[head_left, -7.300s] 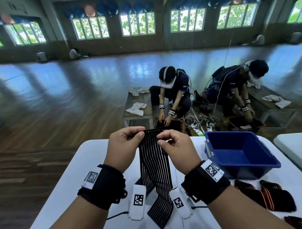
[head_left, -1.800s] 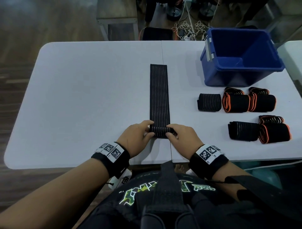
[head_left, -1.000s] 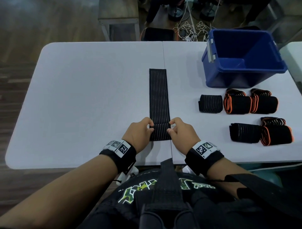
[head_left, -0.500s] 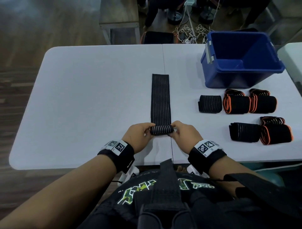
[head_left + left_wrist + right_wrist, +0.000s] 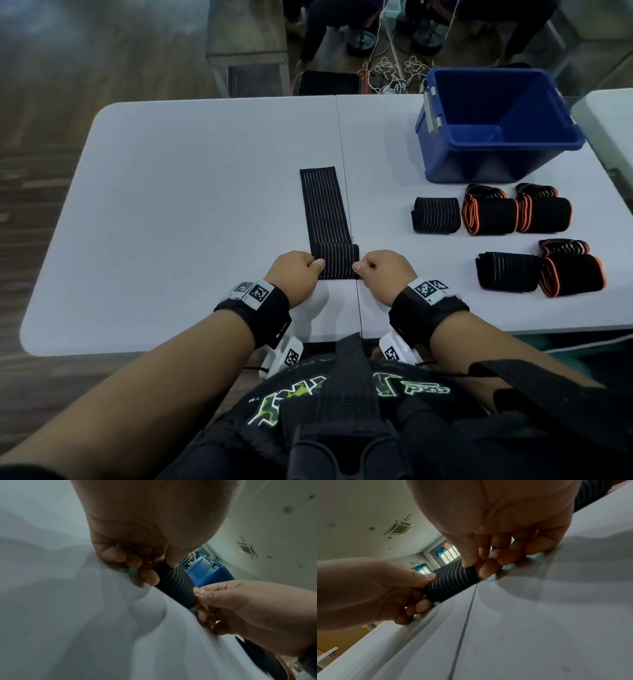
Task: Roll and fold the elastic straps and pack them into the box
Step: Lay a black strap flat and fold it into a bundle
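Note:
A black elastic strap with thin grey stripes (image 5: 325, 205) lies flat along the middle of the white table (image 5: 191, 192). Its near end is wound into a roll (image 5: 337, 262) (image 5: 176, 585) (image 5: 452, 581). My left hand (image 5: 298, 274) pinches the roll's left end and my right hand (image 5: 383, 270) pinches its right end, thumbs on top and fingers curled beneath. The blue box (image 5: 496, 126) stands at the far right with nothing visible inside.
Several rolled straps lie right of my hands: a black striped one (image 5: 435, 215), two orange-edged ones (image 5: 489, 212) (image 5: 544, 210), then another black one (image 5: 507, 272) and an orange-edged one (image 5: 570, 274). A bench and cables sit beyond the table's far edge.
The roll has grown and travelled away from me along the strap, so the flat part is shorter. Both hands stayed at the roll's ends.

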Available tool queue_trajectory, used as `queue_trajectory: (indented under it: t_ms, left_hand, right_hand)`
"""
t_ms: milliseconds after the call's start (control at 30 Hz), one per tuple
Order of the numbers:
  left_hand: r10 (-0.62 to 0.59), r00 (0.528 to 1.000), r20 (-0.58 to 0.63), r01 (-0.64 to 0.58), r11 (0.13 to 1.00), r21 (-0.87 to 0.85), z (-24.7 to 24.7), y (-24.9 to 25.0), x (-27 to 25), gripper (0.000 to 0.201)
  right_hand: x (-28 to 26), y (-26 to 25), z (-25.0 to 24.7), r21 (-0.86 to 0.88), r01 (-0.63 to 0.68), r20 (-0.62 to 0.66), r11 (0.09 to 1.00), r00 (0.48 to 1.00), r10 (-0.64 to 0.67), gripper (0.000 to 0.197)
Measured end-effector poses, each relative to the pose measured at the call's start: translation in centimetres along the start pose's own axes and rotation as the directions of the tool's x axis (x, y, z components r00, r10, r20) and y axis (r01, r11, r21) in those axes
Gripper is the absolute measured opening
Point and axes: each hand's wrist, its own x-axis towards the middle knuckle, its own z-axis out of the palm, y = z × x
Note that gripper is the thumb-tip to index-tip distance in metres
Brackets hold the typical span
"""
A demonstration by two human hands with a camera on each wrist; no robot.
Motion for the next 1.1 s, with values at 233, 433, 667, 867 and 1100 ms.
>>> queue_trajectory:
  t_ms: [233, 433, 667, 867, 1100]
  left_hand:
    - [-0.067, 0.989, -0.130, 0.057, 0.995, -0.084, 0.2, -0.9, -0.5, 0.026]
    - [0.104, 0.968, -0.227, -0.092, 0.994, 0.062, -0.2, -0.9, -0.5, 0.035]
    - [0.160, 0.972, -0.174, -0.117, 0.965, 0.237, 0.3, -1.4, 0.1, 0.038]
    - [0.144, 0.986, -0.082, -0.125, 0.971, 0.203, -0.6, -3.1, 0.3, 0.072]
    - [0.136, 0.985, -0.104, -0.117, 0.979, 0.168, -0.1, -3.5, 0.8, 0.059]
  right_hand:
    - [-0.2, -0.4, -0.3, -0.030, -0.006, 0.018, 1.000, 1.000, 0.007, 0.037]
    - [-0.3, -1.8, -0.8, -0.211, 0.100, -0.099, 0.972, 0.988, -0.123, 0.020]
    - [0.0, -2.0, 0.3, -0.429, 0.220, -0.015, 0.876, 0.968, -0.250, 0.033]
    - [0.6, -1.1, -0.5, -0.355, 0.185, 0.071, 0.916, 0.983, -0.170, 0.066]
    - [1.4, -0.6, -0.3, -0.176, 0.183, 0.100, 0.967, 0.981, -0.167, 0.065]
